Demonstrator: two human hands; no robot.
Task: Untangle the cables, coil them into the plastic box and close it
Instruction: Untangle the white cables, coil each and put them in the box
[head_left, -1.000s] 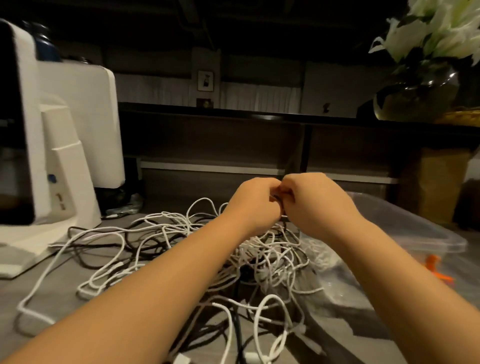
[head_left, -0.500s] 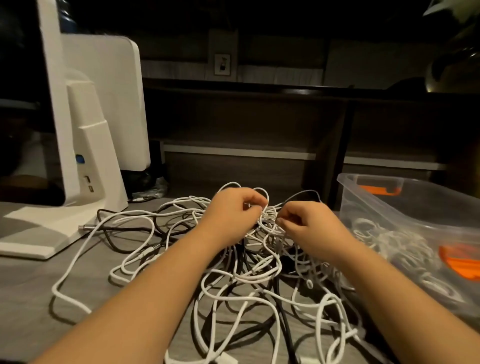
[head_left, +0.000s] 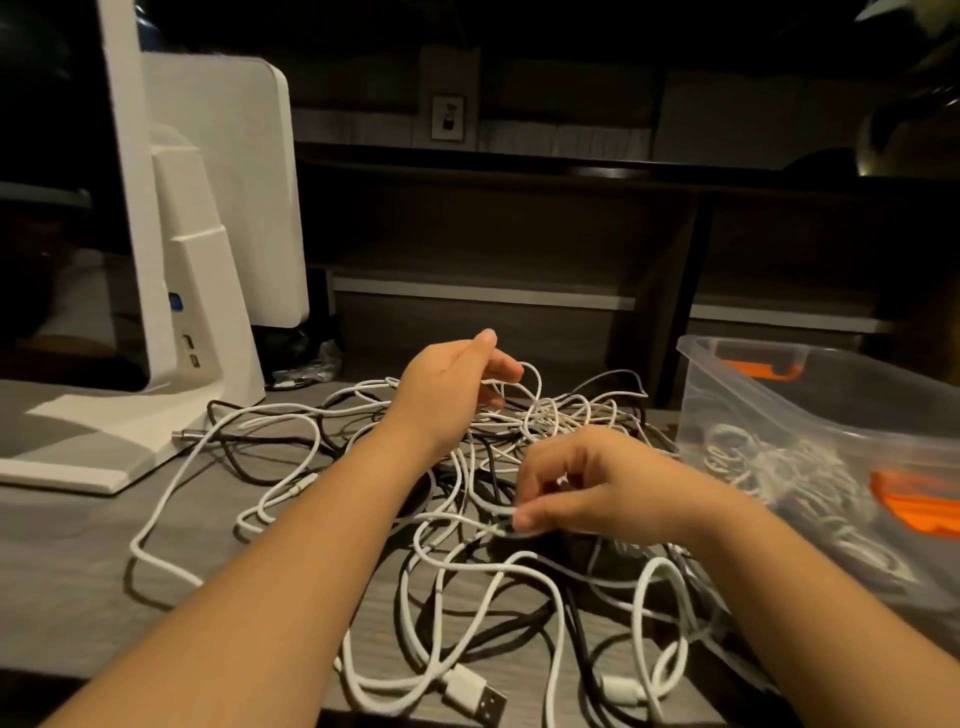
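A: We log the right hand first. Thumb and curled fingers pinch a white strand low over the near part of the tangled cables.

B: Agreed. The left hand sits farther back, above the heap. Its fingers are loosely spread and relaxed; thin white loops run just beside the fingertips, but we cannot tell whether any strand is actually caught.

A: We note the heap itself: white and black cables, knotted together, lying on the grey desk between both forearms. One long white loop trails out to the left.

B: A white USB plug lies at the near edge of the pile, flat on the desk.

A: To the right, touching the tangle, stands the clear plastic box, lid off. We see pale coils through its wall and orange parts at its far rim and right side.

B: To the left, a white monitor stand rests on the desk, well apart from the box. Dark shelving fills the background.
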